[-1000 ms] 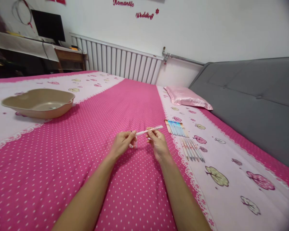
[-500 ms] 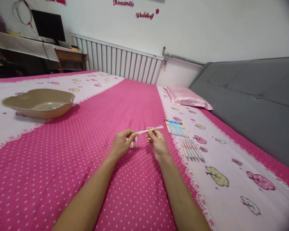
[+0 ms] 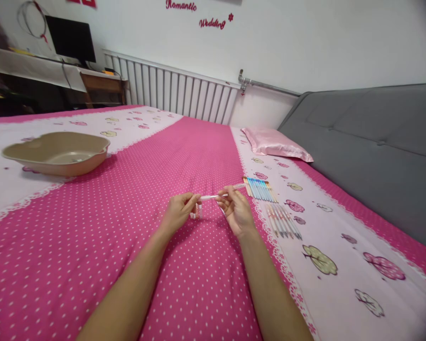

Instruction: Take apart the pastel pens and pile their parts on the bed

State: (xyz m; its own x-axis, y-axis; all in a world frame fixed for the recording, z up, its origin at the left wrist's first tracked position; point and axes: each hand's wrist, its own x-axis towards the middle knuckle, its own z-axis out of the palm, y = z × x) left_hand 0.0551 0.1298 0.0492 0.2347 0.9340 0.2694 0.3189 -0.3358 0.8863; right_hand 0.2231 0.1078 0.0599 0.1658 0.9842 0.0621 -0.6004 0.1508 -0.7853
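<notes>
Both my hands meet over the pink dotted bedspread (image 3: pixel 128 227). My right hand (image 3: pixel 236 213) pinches a slim white pen (image 3: pixel 213 196) that points up and to the right. My left hand (image 3: pixel 179 213) is closed on the pen's left end, with a small clear piece (image 3: pixel 198 213), perhaps a cap, hanging under its fingers. To the right lie two rows of pens: a blue and orange row (image 3: pixel 260 188) farther off and a paler row (image 3: pixel 283 221) closer.
A beige heart-shaped bowl (image 3: pixel 57 154) rests at the left on the bed. A pink satin pillow (image 3: pixel 275 143) lies by the grey padded headboard (image 3: pixel 376 151). A white radiator (image 3: pixel 173 92) and a desk with a monitor (image 3: pixel 71 40) stand behind.
The pen has tilted slightly and dropped a little in my hands. My right hand turned its fingers. The left hand stays at the pen's end.
</notes>
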